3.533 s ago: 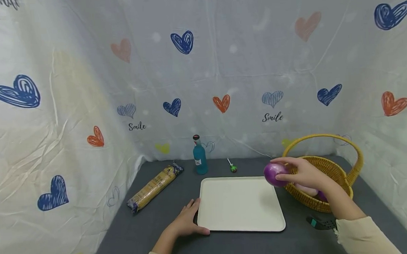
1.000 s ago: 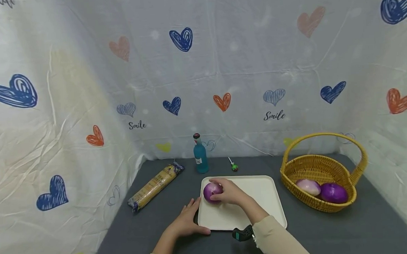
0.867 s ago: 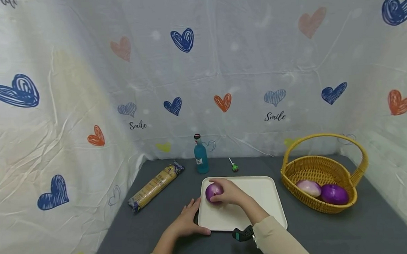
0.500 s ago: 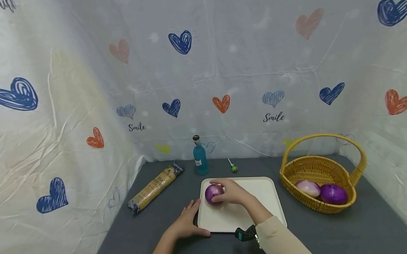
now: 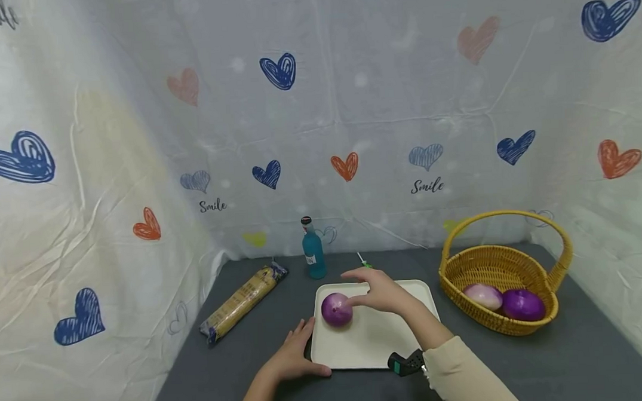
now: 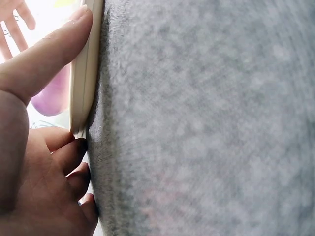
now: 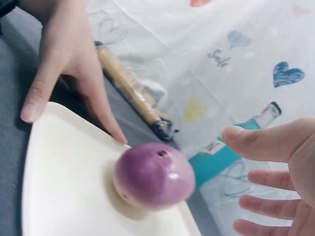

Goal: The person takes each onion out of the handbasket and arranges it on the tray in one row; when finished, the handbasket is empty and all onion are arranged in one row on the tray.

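Note:
A purple onion (image 5: 336,310) lies on the left part of a white tray (image 5: 381,341); the right wrist view shows the onion (image 7: 155,177) close up. My right hand (image 5: 383,290) is just right of it, thumb and fingers spread, with a gap to the onion in the right wrist view. At the tray's near left corner is my left hand (image 5: 294,356), its thumb along the front edge and its fingers against the left side. The left wrist view shows that thumb (image 6: 54,51) across the tray's rim (image 6: 84,73).
Right of the tray stands a yellow wicker basket (image 5: 459,296) holding a pale onion (image 5: 483,296) and a dark purple onion (image 5: 523,305). Behind the tray are a blue bottle (image 5: 314,254) and a lollipop (image 5: 362,259), partly hidden. A long yellow packet (image 5: 244,301) lies at left.
The right hand brought the purple onion from the basket to the tray's left part. It has since let go and drawn off to the right. The left hand has stayed at the tray's corner.

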`<state>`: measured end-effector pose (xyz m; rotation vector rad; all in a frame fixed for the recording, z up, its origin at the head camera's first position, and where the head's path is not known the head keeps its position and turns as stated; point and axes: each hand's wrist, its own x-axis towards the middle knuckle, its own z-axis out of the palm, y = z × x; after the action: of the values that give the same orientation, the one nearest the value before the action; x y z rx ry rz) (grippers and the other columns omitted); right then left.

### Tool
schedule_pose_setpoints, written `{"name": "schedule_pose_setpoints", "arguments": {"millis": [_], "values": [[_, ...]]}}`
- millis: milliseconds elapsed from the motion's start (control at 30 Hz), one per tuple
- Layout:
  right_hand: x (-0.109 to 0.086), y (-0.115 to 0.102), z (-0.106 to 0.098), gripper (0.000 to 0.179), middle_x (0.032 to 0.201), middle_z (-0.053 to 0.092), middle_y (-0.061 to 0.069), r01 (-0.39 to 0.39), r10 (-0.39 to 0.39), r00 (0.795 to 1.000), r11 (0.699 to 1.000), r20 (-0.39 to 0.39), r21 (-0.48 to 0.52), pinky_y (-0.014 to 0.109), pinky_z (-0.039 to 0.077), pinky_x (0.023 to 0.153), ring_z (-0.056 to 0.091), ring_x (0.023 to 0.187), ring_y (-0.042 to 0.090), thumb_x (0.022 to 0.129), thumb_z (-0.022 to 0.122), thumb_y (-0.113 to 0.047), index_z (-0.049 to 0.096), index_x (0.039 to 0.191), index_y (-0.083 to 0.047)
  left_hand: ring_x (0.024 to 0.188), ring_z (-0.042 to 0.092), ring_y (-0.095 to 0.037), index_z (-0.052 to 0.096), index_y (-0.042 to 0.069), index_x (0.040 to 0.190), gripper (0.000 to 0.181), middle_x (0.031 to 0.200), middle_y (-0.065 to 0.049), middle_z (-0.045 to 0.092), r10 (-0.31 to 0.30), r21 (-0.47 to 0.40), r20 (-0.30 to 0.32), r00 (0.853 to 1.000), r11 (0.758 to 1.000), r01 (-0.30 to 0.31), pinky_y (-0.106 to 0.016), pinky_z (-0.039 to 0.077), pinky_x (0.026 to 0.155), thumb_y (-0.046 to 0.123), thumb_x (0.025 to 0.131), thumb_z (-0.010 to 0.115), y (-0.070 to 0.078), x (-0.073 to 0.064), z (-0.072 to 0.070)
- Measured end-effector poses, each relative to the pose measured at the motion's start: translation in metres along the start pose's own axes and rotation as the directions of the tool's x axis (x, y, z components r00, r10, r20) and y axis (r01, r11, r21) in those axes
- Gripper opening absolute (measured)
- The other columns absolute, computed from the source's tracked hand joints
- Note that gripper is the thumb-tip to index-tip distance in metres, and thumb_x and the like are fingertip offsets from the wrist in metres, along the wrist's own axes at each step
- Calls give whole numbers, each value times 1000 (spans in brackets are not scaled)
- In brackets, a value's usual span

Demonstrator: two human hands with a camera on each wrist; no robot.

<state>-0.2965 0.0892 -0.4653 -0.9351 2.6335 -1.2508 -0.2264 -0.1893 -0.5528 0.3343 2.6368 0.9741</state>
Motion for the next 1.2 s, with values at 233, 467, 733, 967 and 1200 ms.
{"name": "schedule_pose_setpoints", "arguments": {"millis": [233,467,733,967,1200], "values": [[-12,0,-22,58,143,59,10,-38,39,999,999,25,-25,51,56,96,58,127,37,90,78,-29,58,142,-14,152,13,-50,22,8,161,125,165,-23,24,-6,-6,-4,1000,1000,6,-74,12,117,57,67,89,-1,-4,-1],[-27,9,-49,60,140,61,15,-67,66,998,997,-13,-50,54,54,96,59,125,40,89,79,-29,57,143,-12,152,12,-50,22,8,161,123,165,-24,23,8,-20,-3,1000,1000,-8,-74,11,116,52,68,90,2,-7,0],[-46,20,-78,59,139,60,17,-101,101,995,993,2,-68,55,54,97,61,122,40,90,77,-31,57,143,-13,152,13,-50,23,8,161,123,164,-24,24,7,-13,-5,1000,1000,-7,-73,12,117,52,68,90,2,-7,0],[-63,34,-107,62,143,56,20,-154,156,987,985,31,-75,52,55,96,58,125,43,91,76,-33,55,144,-10,153,13,-48,23,9,161,123,165,-21,26,6,-14,-2,1000,1000,-6,-72,10,118,53,68,90,2,-4,1],[-87,49,-136,62,140,58,22,-178,180,983,983,38,-43,49,57,92,59,122,45,91,77,-29,54,143,-5,153,13,-48,23,8,161,123,165,-21,26,16,-2,-2,1000,1000,-16,-71,10,119,53,68,90,1,-1,2]]}}
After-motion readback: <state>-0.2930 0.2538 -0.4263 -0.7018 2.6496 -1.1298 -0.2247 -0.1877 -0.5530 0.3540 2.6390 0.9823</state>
